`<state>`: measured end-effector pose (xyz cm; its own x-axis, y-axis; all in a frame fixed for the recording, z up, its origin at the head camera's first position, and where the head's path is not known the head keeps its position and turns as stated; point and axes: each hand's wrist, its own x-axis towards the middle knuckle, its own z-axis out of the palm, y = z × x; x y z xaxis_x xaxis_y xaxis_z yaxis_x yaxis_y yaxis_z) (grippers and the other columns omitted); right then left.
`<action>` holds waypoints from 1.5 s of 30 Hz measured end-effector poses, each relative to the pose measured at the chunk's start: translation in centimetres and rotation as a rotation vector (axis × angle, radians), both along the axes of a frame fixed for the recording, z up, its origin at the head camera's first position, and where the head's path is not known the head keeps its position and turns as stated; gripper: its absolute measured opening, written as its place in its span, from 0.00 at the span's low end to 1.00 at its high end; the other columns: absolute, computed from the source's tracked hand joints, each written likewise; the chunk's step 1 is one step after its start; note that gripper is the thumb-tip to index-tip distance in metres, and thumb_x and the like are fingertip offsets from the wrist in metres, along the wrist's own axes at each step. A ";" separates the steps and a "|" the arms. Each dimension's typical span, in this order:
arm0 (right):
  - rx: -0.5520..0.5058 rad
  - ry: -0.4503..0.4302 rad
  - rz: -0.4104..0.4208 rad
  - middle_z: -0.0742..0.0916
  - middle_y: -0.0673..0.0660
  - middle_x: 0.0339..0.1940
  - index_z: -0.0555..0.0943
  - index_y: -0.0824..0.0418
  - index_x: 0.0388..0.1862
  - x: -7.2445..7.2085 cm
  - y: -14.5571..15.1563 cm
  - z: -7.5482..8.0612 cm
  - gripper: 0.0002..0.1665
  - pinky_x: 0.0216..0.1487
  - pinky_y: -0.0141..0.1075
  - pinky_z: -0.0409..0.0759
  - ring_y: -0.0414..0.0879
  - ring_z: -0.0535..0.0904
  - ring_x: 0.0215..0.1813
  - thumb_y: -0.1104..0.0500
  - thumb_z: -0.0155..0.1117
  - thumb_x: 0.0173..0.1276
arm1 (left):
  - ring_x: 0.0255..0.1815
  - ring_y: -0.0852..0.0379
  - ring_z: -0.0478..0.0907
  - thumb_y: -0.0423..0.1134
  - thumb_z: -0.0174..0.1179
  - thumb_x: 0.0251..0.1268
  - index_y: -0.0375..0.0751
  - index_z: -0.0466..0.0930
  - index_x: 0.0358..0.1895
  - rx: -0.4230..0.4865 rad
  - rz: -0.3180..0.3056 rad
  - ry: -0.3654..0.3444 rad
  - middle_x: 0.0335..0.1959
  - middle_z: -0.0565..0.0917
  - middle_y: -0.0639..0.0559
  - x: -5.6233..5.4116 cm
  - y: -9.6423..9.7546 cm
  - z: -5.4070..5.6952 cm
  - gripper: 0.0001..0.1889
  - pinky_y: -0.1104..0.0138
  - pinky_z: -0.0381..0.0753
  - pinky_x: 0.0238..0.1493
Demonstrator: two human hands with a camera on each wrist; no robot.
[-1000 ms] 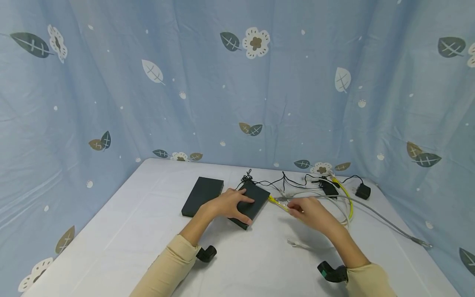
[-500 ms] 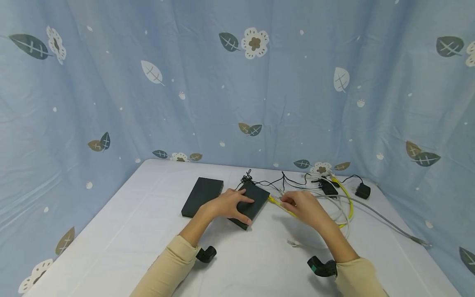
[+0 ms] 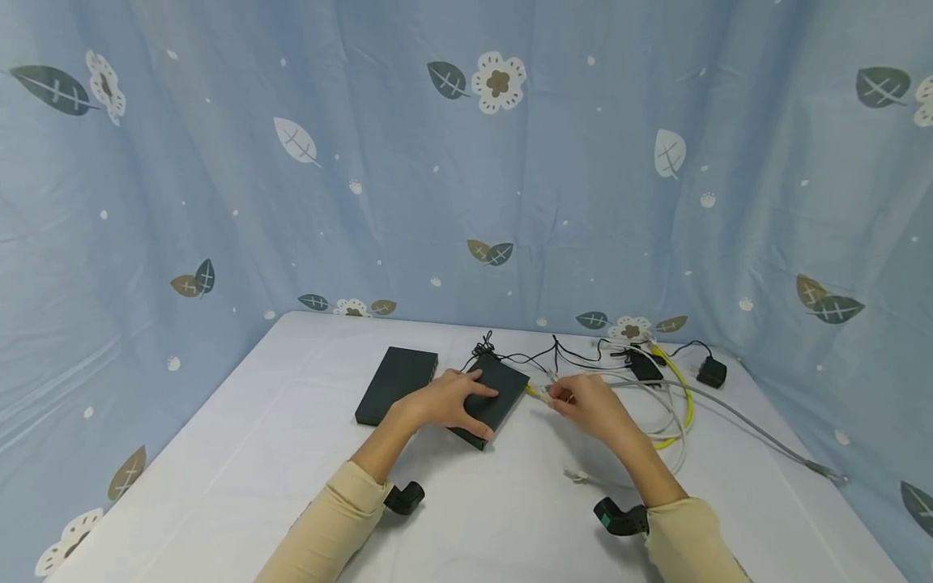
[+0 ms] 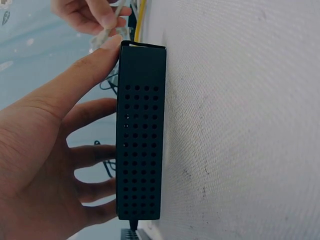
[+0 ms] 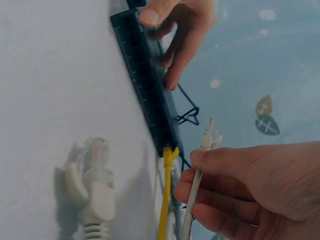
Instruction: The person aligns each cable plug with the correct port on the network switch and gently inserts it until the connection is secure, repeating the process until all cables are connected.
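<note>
My left hand [image 3: 448,398] rests spread on top of a black network switch [image 3: 504,387], with the thumb at its near corner. In the left wrist view the perforated end of the switch faces the camera. A yellow network cable [image 5: 166,200] is plugged into the port at one end of the row; the other ports [image 5: 142,75] show nothing in them. Just right of the switch, my right hand [image 3: 592,407] pinches a pale network cable [image 5: 188,220] between thumb and fingers. Its clear plug [image 5: 208,131] sticks out past the fingertips, pointing toward the port side, apart from it.
Another black box [image 3: 397,385] lies left of the switch. A loose pale plug [image 3: 576,476] lies in front of my right hand. Black power adapters [image 3: 712,372], coiled cables and a grey cable [image 3: 758,433] lie at the right and back. A patterned curtain [image 3: 408,162] stands behind.
My right hand has moved left, nearer the switch's ports, bringing the pale cable with it. The left hand has stayed on the switch.
</note>
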<state>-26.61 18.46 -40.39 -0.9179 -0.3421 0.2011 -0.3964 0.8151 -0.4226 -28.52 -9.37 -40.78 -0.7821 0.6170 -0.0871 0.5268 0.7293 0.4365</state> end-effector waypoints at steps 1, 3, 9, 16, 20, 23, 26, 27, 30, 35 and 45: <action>0.001 0.007 0.002 0.89 0.48 0.29 0.88 0.58 0.37 -0.1 0.0 -0.1 0.04 0.31 0.31 0.79 0.37 0.81 0.31 0.60 0.69 0.64 | 0.74 0.39 0.59 0.62 0.72 0.48 0.58 0.75 0.67 0.000 -0.001 0.000 0.79 0.57 0.43 0.0 0.0 0.0 0.39 0.44 0.65 0.69; 0.003 0.019 0.004 0.89 0.48 0.29 0.88 0.57 0.35 -0.2 -0.1 -0.4 0.04 0.32 0.32 0.79 0.37 0.82 0.31 0.59 0.70 0.64 | 0.74 0.39 0.59 0.62 0.72 0.48 0.58 0.75 0.67 0.001 -0.001 -0.001 0.78 0.57 0.43 0.0 -0.1 0.0 0.39 0.44 0.66 0.69; 0.024 0.034 -0.017 0.88 0.46 0.28 0.88 0.55 0.32 -0.3 -0.4 -0.8 0.03 0.32 0.33 0.78 0.36 0.79 0.30 0.57 0.72 0.62 | 0.74 0.40 0.60 0.63 0.72 0.48 0.59 0.75 0.67 0.002 0.008 -0.004 0.79 0.57 0.43 -0.1 -0.3 0.0 0.39 0.44 0.67 0.68; 0.047 0.015 -0.059 0.87 0.45 0.28 0.88 0.53 0.32 -0.4 -0.7 -1.3 0.02 0.33 0.35 0.78 0.36 0.80 0.30 0.56 0.73 0.61 | 0.76 0.40 0.57 0.64 0.71 0.49 0.60 0.74 0.68 -0.005 0.007 -0.005 0.79 0.57 0.43 -0.2 -0.3 -0.1 0.39 0.42 0.62 0.71; 0.050 0.011 -0.070 0.88 0.46 0.28 0.88 0.54 0.31 -0.5 -0.9 -1.6 0.02 0.34 0.35 0.79 0.37 0.81 0.30 0.57 0.73 0.60 | 0.77 0.40 0.56 0.64 0.71 0.49 0.60 0.74 0.68 -0.003 0.013 -0.008 0.79 0.56 0.44 -0.3 -0.3 -0.2 0.39 0.42 0.62 0.71; 0.057 -0.005 -0.075 0.87 0.47 0.28 0.88 0.56 0.30 -0.5 -1.1 -2.0 0.02 0.34 0.36 0.79 0.37 0.80 0.30 0.59 0.74 0.60 | 0.76 0.39 0.57 0.65 0.71 0.49 0.60 0.74 0.68 -0.002 0.012 -0.005 0.79 0.57 0.44 -0.3 -0.2 -0.3 0.39 0.42 0.63 0.70; 0.054 -0.031 -0.089 0.87 0.46 0.27 0.88 0.57 0.30 -0.5 -1.3 -2.2 0.02 0.34 0.36 0.78 0.37 0.79 0.30 0.59 0.73 0.60 | 0.76 0.39 0.57 0.65 0.71 0.49 0.60 0.74 0.67 0.000 0.009 -0.007 0.79 0.57 0.45 -0.2 -0.1 -0.2 0.39 0.42 0.63 0.70; 0.052 -0.035 -0.092 0.87 0.46 0.27 0.88 0.57 0.30 -0.5 -1.4 -2.2 0.02 0.34 0.36 0.78 0.37 0.79 0.29 0.59 0.73 0.60 | 0.76 0.39 0.57 0.65 0.71 0.49 0.60 0.74 0.67 0.000 0.008 -0.007 0.79 0.57 0.45 -0.2 -0.1 -0.2 0.39 0.42 0.63 0.70; 0.050 -0.039 -0.100 0.87 0.46 0.26 0.87 0.57 0.30 -0.4 -1.5 -2.3 0.02 0.34 0.36 0.78 0.37 0.78 0.29 0.60 0.73 0.60 | 0.76 0.39 0.57 0.64 0.71 0.49 0.61 0.74 0.67 -0.002 0.007 -0.007 0.79 0.57 0.45 -0.2 0.0 -0.2 0.39 0.42 0.63 0.71; 0.043 -0.031 -0.104 0.86 0.46 0.26 0.87 0.56 0.28 -0.4 -1.5 -2.3 0.02 0.33 0.36 0.78 0.37 0.78 0.28 0.61 0.72 0.60 | 0.76 0.39 0.57 0.64 0.71 0.48 0.60 0.74 0.67 -0.003 0.009 -0.005 0.79 0.57 0.44 -0.2 0.1 -0.1 0.39 0.42 0.63 0.70; 0.019 -0.039 -0.086 0.86 0.47 0.24 0.86 0.55 0.25 -0.6 -1.9 -2.3 0.05 0.32 0.34 0.76 0.37 0.76 0.27 0.62 0.73 0.58 | 0.76 0.40 0.57 0.65 0.70 0.49 0.61 0.74 0.68 -0.019 0.010 -0.005 0.79 0.56 0.44 -0.2 0.0 -0.2 0.39 0.43 0.63 0.71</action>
